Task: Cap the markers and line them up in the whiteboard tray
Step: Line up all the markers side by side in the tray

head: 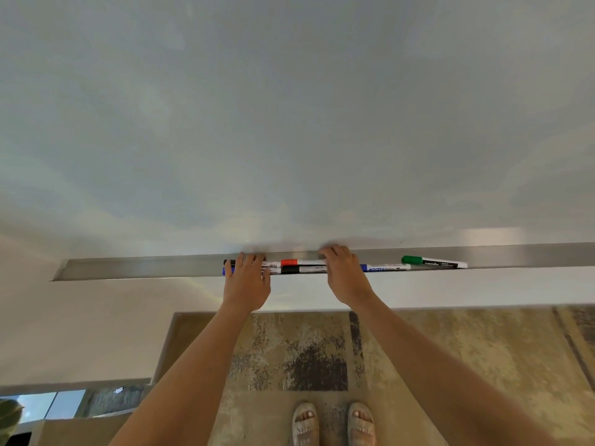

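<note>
A long metal whiteboard tray [145, 268] runs under the whiteboard [289, 123]. Several capped markers lie in it: a red-capped marker [301, 262], a black-capped marker [302, 270], a blue-capped marker [384, 268] to the right, and a green-capped marker [433, 262] lying slightly askew farther right. My left hand [246, 280] rests flat over the left ends of two markers, black and blue tips showing beside it. My right hand [344, 272] lies with fingers curled over the markers' right ends. Whether either hand grips a marker is hidden.
The tray's left stretch and far right stretch [531, 254] hold nothing visible. Below the board is a white wall panel [450, 286], then a patterned rug [306, 349] where my sandalled feet [333, 423] stand. A plant leaf [9, 413] shows at the bottom left.
</note>
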